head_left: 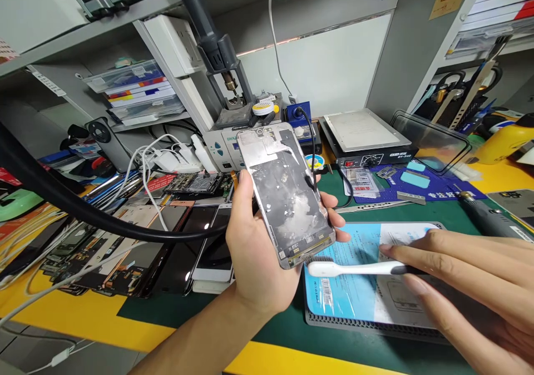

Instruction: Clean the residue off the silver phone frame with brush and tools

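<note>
My left hand (262, 264) is closed round a phone screen assembly (287, 191), tilted up with its inner side facing me. White smudges and specks mark its black backing, and small gold contacts show near the lower edge. In my right hand (467, 280) is a toothbrush (354, 267) with a white head and a dark handle, pinched between thumb and fingers. Its dark bristles point up, close to the lower corner of the screen assembly; I cannot tell whether they touch. Beneath the brush lies a blue and white package (350, 294) on the green mat (275, 330).
Several phone screens (167, 252) and parts lie at left. A black hose (137, 227) crosses in front of them. Behind stand a hot-air station (223, 147) and a heating plate (367, 130). At right are a grey rotary tool (492, 219) and a yellow bottle (507, 138).
</note>
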